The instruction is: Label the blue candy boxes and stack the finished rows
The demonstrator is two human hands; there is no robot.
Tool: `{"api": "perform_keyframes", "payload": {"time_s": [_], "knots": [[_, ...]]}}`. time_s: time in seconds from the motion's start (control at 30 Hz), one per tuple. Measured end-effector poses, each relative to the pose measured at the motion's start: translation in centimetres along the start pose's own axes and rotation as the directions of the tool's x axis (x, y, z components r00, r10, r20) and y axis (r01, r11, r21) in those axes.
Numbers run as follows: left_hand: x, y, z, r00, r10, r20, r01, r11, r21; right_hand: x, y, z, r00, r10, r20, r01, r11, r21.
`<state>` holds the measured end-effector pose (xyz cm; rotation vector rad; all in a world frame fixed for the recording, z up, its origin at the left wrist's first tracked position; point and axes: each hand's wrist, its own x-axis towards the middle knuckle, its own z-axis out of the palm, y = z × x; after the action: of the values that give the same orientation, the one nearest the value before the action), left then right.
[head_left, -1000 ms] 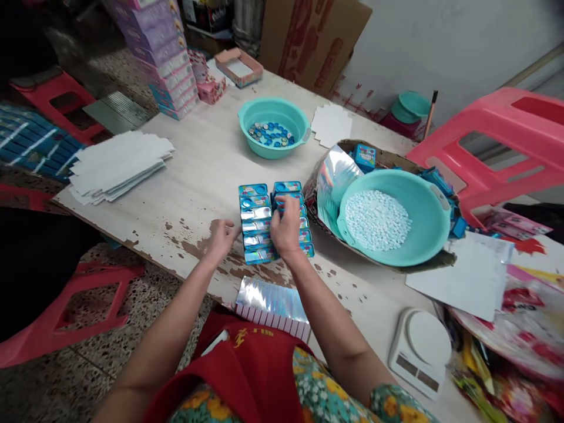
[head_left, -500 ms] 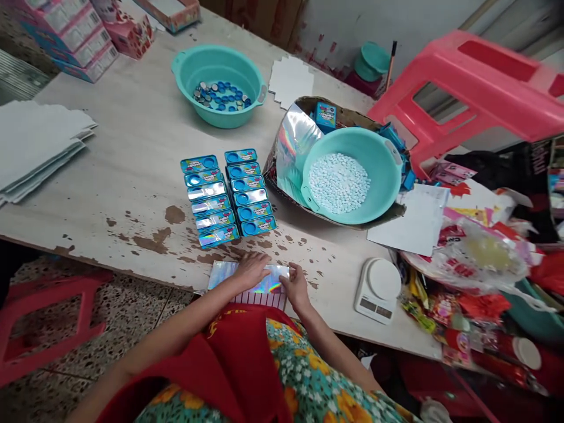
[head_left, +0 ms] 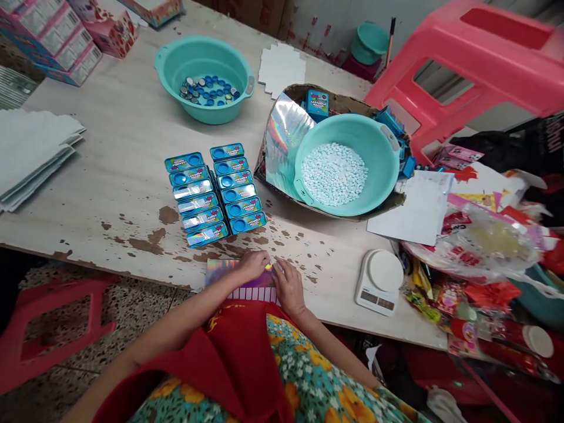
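A shiny holographic sheet (head_left: 220,269) with a row of pale strips along its lower side lies at the table's near edge. My left hand (head_left: 254,265) is closed over its upper right part, fingertips pinched on something too small to make out. Right beside it, my right hand (head_left: 287,285) has its fingers bent together at the sheet's right end; what they grip is hidden. Beyond my hands stand two rows of blue tins (head_left: 220,194), several with shiny strips across their tops.
A teal basin (head_left: 205,70) holds blue and silver discs. Another teal basin (head_left: 379,170) with white pellets sits in a cardboard box (head_left: 335,97). A white scale (head_left: 379,282), a pink stool (head_left: 440,47), stacked white sheets (head_left: 35,147) and wrappers lie around.
My left hand has drawn its fingers in and moved slightly right along the sheet. My right hand has shifted left, so the hands nearly meet. The view has shifted slightly.
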<state>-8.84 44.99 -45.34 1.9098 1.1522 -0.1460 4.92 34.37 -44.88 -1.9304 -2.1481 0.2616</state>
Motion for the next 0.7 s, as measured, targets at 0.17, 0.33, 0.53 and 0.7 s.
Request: {"api": "perform_keyframes", "payload": {"time_s": [0.17, 0.33, 0.53, 0.7], "knots": [[0.4, -0.1, 0.5, 1.0, -0.03, -0.006, 0.03, 0.999, -0.014, 1.1, 0.6, -2.7, 0.994, -0.052, 0.092, 0.052, 0.999, 0.002], [-0.3, 0.3, -0.6, 0.999, -0.029, -0.042, 0.026, 0.998, -0.064, 3.5, 0.5, -8.9, 0.961, -0.018, 0.277, -0.023, 0.989, 0.144], [-4.2, 3.8, -5.0, 0.947, 0.314, -0.07, -0.277, 0.686, -0.673, 6.7, -0.4, -15.3, 0.939, 0.073, 0.336, -0.212, 0.893, 0.398], [-8.5, 4.9, -10.2, 0.989, 0.113, -0.097, -0.149, 0.77, -0.621, 10.5, -3.6, -17.1, 0.935, 0.076, 0.347, -0.251, 0.832, 0.495]]}}
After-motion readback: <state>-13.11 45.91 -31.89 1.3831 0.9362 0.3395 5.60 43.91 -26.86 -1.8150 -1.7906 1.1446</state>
